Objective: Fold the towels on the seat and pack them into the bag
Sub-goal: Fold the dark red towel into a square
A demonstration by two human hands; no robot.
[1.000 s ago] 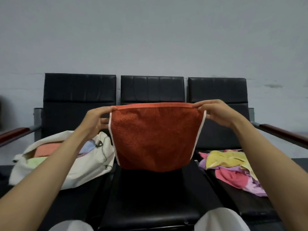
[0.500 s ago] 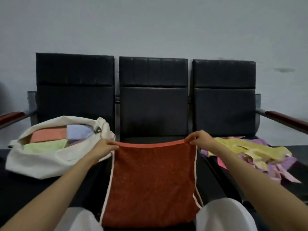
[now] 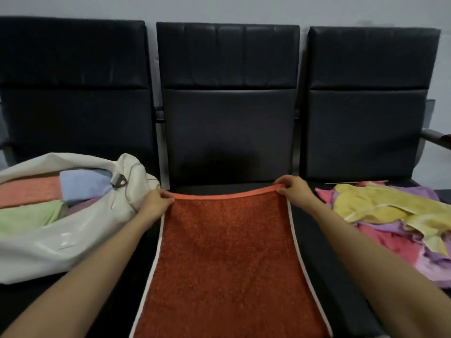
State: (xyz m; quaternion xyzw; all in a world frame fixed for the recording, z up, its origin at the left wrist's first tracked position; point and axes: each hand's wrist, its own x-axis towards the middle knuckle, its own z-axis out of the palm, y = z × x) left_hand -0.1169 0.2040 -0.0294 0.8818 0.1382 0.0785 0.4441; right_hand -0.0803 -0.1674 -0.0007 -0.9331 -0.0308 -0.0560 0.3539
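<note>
Since 1 s ago the rust towel (image 3: 227, 259) has come down from mid-air, where it hung stretched btwn both hands in front of the backrest. It now lies spread flat on the middle seat (image 3: 308, 230), & the view has tipped lower & closer. Nearest the camera the towel's front edge runs out of the bottom of the frame, w/ white piping down both long sides. Both bare forearms reach in from the lower corners alongside it. L hand (image 3: 156, 203) pinches the far-left corner, fingers curled over the orange hem. R hand (image 3: 294, 192) pinches the far-right corner the same way, thumb & fingertips closed on the hem, which is lifted a little there. A strip of black cushion shows beyond the hem. On the left seat, just beside the L hand, a white bag (image 3: 61, 242) lies open, holding folded towels: a salmon one (image 3: 29, 191), a blue one (image 3: 83, 184) & a green one (image 3: 26, 218), w/ a bit of lilac below the blue. On the right seat, near the R hand but apart from it, a loose pile of towels (image 3: 390, 215) in yellow, pink & lilac lies unfolded. Behind all that stand 3 black padded backrests (image 3: 228, 93), an armrest (image 3: 436, 137) at far right, then a pale grey wall (image 3: 219, 8).
</note>
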